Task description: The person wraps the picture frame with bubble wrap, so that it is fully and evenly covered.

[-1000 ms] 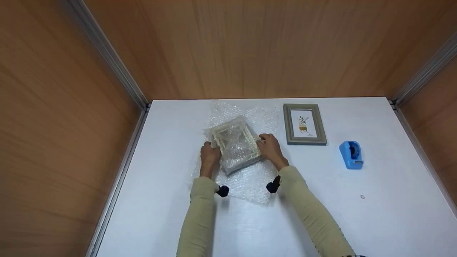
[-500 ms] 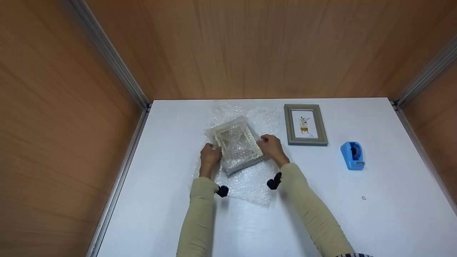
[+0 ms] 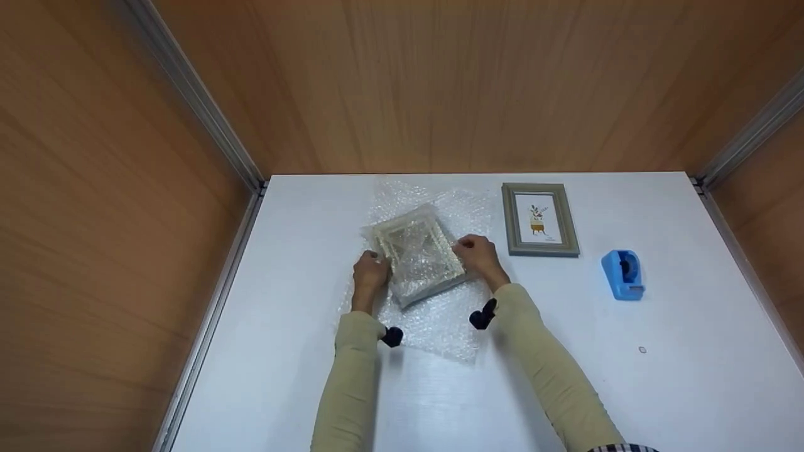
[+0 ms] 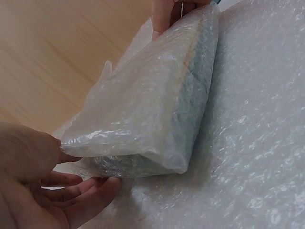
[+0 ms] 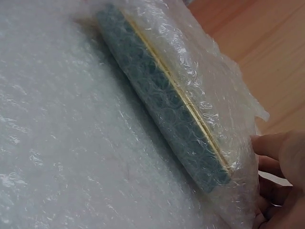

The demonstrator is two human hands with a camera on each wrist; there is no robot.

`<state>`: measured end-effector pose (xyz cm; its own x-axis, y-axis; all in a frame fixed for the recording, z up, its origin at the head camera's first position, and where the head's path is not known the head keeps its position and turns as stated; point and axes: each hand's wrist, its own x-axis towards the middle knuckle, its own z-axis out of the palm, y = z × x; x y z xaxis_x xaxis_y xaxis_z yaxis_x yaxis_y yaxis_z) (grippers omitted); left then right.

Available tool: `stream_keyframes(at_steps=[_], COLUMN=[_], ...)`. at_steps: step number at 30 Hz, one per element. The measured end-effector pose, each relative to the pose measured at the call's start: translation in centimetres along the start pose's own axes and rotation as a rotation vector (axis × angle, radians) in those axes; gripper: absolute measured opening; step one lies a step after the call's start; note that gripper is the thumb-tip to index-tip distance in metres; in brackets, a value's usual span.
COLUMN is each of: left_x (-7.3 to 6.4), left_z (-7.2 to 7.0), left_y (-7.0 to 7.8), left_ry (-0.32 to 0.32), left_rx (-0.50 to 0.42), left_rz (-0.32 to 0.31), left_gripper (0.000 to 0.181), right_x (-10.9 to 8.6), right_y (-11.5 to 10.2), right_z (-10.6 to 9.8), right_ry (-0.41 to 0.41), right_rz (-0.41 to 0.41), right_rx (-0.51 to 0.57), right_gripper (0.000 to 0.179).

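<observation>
A picture frame (image 3: 418, 254) with a pale gold border lies tilted on the table, with bubble wrap (image 3: 440, 326) folded over it and spread beneath it. At its left side, my left hand (image 3: 370, 271) pinches the wrap; in the left wrist view the thumb is on the upper layer and the fingers curl below. On the opposite side my right hand (image 3: 477, 256) pinches the wrap's edge between thumb and fingers. The right wrist view shows the frame's gold-lined edge (image 5: 176, 95) through the bubbles. Part of the right fingers is hidden behind the wrap.
A second, unwrapped grey-green picture frame (image 3: 540, 220) lies at the back right of the white table (image 3: 282, 376). Further right stands a blue tape dispenser (image 3: 623, 275), with a tiny scrap (image 3: 642, 349) nearer the front. Wooden panels (image 3: 427, 88) enclose the table's back and sides.
My right hand's fingers have drawn together on the edge of the bubble wrap. My left hand stays nearly still, and the head view has shifted very slightly.
</observation>
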<state>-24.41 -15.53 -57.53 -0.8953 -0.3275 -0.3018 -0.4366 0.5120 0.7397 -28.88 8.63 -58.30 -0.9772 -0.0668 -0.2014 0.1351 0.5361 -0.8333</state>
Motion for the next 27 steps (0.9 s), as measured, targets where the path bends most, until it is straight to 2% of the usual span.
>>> stream_keyframes(at_steps=[8,16,27], left_x=[0.0,0.0,-0.1], left_z=[-0.2,-0.4,-0.9], left_y=[0.1,0.3,0.5], left_ry=[-0.005,0.005,0.006], left_rx=[0.009,0.000,-0.011], left_rz=[-0.001,0.045,0.046], left_gripper=[0.041,0.037,0.036], right_x=[0.0,0.1,0.0], right_y=[-0.8,-1.6,-1.9], right_z=[-0.1,0.3,0.6], right_ry=[-0.021,-0.022,0.027], right_rz=[0.033,0.043,0.056], right_rx=[-0.002,0.009,0.050], right_gripper=[0.028,0.027,0.021])
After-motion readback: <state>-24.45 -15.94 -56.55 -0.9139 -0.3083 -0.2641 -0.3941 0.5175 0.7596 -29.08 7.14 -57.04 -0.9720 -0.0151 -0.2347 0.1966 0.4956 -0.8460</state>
